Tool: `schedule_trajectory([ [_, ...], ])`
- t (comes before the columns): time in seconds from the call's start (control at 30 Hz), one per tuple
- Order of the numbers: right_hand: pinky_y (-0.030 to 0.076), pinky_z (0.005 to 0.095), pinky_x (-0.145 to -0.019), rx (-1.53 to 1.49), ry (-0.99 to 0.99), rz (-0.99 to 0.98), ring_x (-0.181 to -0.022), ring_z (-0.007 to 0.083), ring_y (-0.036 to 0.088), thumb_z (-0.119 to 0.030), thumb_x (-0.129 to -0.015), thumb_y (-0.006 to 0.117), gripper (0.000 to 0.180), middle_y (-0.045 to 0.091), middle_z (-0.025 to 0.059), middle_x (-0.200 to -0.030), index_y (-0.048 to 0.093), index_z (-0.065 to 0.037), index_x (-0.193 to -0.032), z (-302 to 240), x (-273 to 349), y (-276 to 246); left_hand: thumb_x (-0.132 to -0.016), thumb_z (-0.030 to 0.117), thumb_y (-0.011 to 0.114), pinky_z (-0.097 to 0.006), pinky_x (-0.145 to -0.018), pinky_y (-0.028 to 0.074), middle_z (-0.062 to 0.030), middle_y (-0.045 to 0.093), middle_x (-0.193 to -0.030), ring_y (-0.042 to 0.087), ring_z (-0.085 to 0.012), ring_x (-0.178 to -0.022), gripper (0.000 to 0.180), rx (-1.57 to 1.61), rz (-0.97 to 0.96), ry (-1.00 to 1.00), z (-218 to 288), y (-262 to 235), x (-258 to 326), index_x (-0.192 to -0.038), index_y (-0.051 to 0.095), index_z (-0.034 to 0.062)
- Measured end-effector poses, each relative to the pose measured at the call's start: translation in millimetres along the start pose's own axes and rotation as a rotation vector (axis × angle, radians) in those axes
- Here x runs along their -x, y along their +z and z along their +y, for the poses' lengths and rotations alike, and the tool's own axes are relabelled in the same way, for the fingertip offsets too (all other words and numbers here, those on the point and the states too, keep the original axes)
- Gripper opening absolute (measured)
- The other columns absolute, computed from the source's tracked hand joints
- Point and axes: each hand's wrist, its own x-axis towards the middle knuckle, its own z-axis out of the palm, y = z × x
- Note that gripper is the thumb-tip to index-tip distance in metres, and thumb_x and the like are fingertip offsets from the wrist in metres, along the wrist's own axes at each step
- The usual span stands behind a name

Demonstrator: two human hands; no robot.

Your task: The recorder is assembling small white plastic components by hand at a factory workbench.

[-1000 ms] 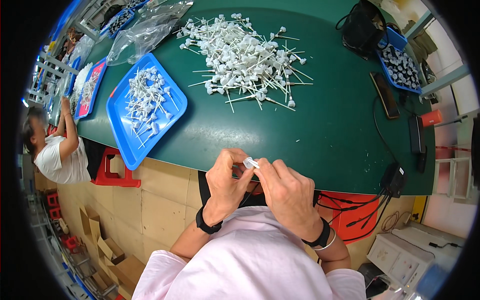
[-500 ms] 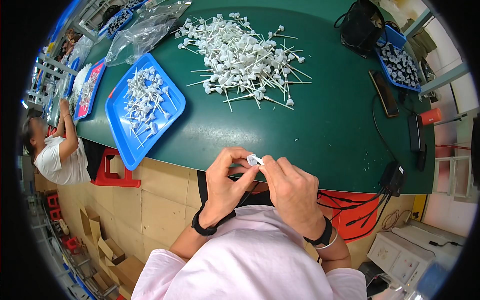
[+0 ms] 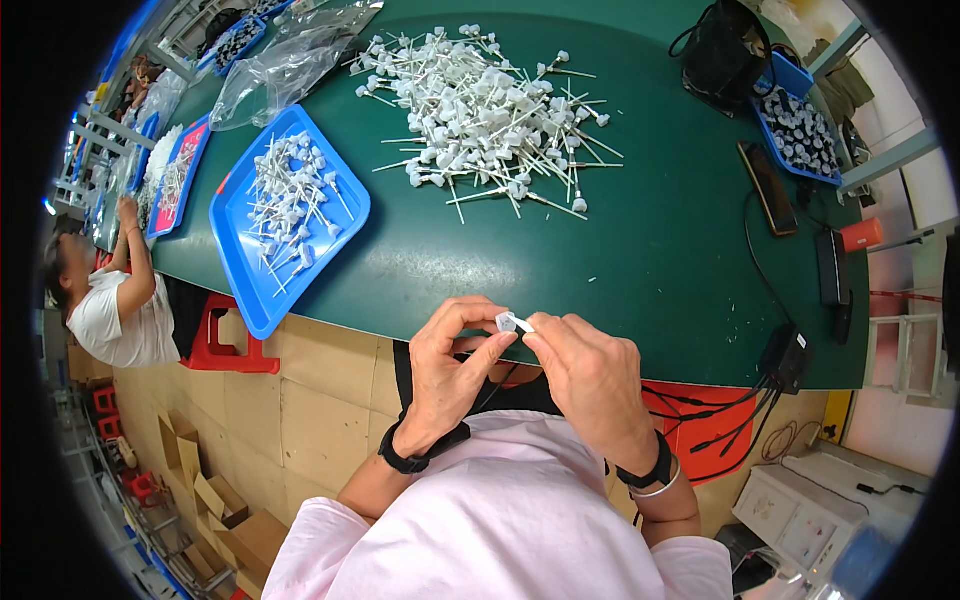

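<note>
Left grip (image 3: 455,350) and right grip (image 3: 588,370) are closed narrowly on one white-headed stem (image 3: 508,322), presumably so it is steadied from both sides near the worktop (image 3: 680,255).

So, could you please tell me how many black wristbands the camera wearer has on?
2: the left wristband, just behind the left hand, and the right wristband, just behind the right hand; none seems hidden.
</note>
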Motion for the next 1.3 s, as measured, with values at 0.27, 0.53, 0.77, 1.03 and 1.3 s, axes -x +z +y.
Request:
schedule_trajectory([
  [0.27,0.048,0.0408,-0.049,-0.084,0.028,-0.027,-0.059,0.0315,0.063,-0.016,-0.093,0.066,0.012,0.062,0.0102,-0.074,0.063,-0.005,-0.096,4,0,-1,-0.086,-0.004,0.073,-0.025,-0.078,0.058,-0.0096,0.061,-0.112,0.063,-0.0148,-0.096,0.021,-0.004,-0.008,-0.008,0,0,0,-0.106,0.066,-0.0022],
  [0.53,0.046,0.0382,-0.053,-0.458,0.226,-0.193,-0.053,0.0293,0.06,-0.014,-0.095,0.064,0.014,0.064,0.0132,-0.064,0.069,-0.001,-0.094,21,-7,-5,-0.085,-0.004,0.073,-0.025,-0.078,0.059,-0.0099,0.062,-0.111,0.065,-0.0146,-0.093,0.022,0.019,0.0,0.009,-1,1,1,-0.106,0.067,-0.0018],
  [0.77,0.045,0.0341,-0.052,-0.625,0.37,-0.415,-0.051,0.0183,0.059,-0.016,-0.097,0.06,0.019,0.06,0.0122,-0.058,0.07,0.0,-0.095,29,-14,-13,-0.085,-0.006,0.073,-0.026,-0.08,0.059,-0.0106,0.062,-0.112,0.065,-0.0151,-0.096,0.022,-0.029,-0.007,0.106,-3,1,2,-0.105,0.067,-0.0027],
  [1.03,0.046,0.0423,-0.055,-0.334,0.135,-0.262,-0.058,0.0331,0.061,-0.018,-0.098,0.058,0.019,0.061,0.0146,-0.064,0.064,-0.001,-0.091,18,-10,-15,-0.084,-0.006,0.073,-0.026,-0.083,0.058,-0.0111,0.063,-0.111,0.065,-0.0157,-0.098,0.021,-0.042,-0.003,0.131,-8,2,2,-0.104,0.067,-0.0036],
  [1.3,0.045,0.0426,-0.053,-0.15,0.03,-0.106,-0.062,0.033,0.06,-0.016,-0.096,0.062,0.013,0.061,0.0123,-0.074,0.062,-0.004,-0.097,6,-3,-19,-0.086,-0.005,0.072,-0.025,-0.08,0.058,-0.0122,0.064,-0.112,0.066,-0.0149,-0.094,0.023,0.284,-0.006,-0.111,-6,2,2,-0.107,0.062,-0.0036],
])
